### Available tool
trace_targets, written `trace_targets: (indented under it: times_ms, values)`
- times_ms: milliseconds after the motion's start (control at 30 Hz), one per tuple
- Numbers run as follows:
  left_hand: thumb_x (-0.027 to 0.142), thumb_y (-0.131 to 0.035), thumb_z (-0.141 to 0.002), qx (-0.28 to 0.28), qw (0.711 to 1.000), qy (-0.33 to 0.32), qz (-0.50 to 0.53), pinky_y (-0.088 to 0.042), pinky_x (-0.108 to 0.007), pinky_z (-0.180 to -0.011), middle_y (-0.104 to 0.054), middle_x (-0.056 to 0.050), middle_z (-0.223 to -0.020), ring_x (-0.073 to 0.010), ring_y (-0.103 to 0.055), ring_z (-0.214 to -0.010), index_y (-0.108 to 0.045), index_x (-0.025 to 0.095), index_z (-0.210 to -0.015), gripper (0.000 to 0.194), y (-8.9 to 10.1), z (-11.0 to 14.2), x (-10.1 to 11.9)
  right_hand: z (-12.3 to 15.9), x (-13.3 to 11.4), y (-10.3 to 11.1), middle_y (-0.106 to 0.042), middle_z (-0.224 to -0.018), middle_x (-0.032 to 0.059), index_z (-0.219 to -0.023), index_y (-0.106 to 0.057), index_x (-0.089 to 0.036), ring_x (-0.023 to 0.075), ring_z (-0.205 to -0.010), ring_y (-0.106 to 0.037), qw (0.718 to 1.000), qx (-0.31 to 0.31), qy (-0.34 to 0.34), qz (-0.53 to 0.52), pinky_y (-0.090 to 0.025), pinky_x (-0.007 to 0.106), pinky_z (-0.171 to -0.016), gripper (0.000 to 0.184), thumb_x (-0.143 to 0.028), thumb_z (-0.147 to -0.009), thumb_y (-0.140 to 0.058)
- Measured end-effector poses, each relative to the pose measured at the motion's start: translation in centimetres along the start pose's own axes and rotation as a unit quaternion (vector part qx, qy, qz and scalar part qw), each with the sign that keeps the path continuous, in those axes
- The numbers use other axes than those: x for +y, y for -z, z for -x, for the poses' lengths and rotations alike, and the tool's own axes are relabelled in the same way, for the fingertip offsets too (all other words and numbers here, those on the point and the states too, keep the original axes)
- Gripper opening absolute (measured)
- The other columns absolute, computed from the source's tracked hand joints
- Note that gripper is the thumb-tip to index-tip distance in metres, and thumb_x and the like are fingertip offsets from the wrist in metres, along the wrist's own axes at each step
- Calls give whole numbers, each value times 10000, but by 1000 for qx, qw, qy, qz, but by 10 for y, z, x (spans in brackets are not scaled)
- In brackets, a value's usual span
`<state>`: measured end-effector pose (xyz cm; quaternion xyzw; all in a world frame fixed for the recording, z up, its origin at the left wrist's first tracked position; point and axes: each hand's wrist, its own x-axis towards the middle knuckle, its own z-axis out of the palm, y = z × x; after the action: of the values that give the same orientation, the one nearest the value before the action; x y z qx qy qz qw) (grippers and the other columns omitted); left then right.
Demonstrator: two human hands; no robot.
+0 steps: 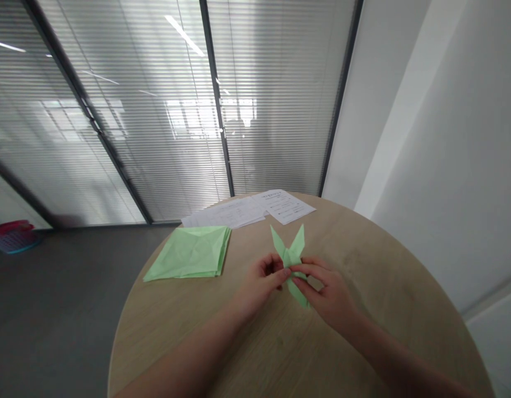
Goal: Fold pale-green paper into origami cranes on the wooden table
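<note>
Between my two hands, over the middle of the table, is a light green folded paper figure. Two pointed flaps stick up from it like rabbit ears, and a narrower part hangs below my fingers. My left hand pinches its left side, thumb in front and the other fingers curled behind. From the right, my right hand grips it with thumb and fingers close to my left thumb. My fingers hide part of the figure's middle. To the left lies a stack of light green paper sheets, creased on top.
Printed white sheets lie at the far edge of the round wooden table. A red and blue basket stands on the dark floor at far left. Beyond the table are glass panels with blinds; a white wall rises at right.
</note>
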<state>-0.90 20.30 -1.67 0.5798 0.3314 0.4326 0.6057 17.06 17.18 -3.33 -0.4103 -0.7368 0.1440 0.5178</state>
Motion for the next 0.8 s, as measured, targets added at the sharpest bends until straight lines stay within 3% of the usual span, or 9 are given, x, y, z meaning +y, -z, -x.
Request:
trace_targets:
  times_ms: [233,367,500,633,800]
  values:
    - [371,-873,-650,-35,998,29,42,-434,-245,-656,-597,6,-738,-116,-554,-672,-616,157,-775,357,6,0,4,0,3,0,-681,-872,28,-795,-625,-228,172,-808,-663,998,-14,-11,-56,-542,301,-738,91,-191,-877,-611]
    - [357,-860,-666,-34,999,-6,16,-439,-252,-655,-617,3,-738,-123,-561,-668,-601,167,-755,333,9,0,5,2,9,-6,-649,-820,9,-911,-534,-242,158,-697,-647,977,24,-105,-186,-555,283,-640,158,-280,-845,-672]
    - [334,-828,-695,-16,993,-67,-94,-437,-264,-658,-635,-14,-724,-154,-572,-696,-641,181,-721,243,8,3,11,1,13,-7,-690,-869,53,-1115,-548,-234,214,-803,-689,950,-14,-153,-273,-595,360,-730,381,-442,-838,-705]
    - [282,-761,-741,24,975,-101,-194,-431,-267,-638,-622,-7,-678,-154,-559,-654,-626,186,-684,175,7,6,16,1,13,-3,-729,-990,89,-1069,-619,-221,247,-893,-708,953,-34,-152,-261,-588,415,-839,415,-483,-781,-763]
    - [288,-742,-753,49,971,-106,-210,-420,-267,-605,-595,2,-652,-157,-548,-628,-559,199,-651,227,8,7,15,2,9,6,-706,-848,39,-855,-631,-217,211,-816,-680,985,-22,-109,-132,-564,364,-804,175,-348,-808,-737]
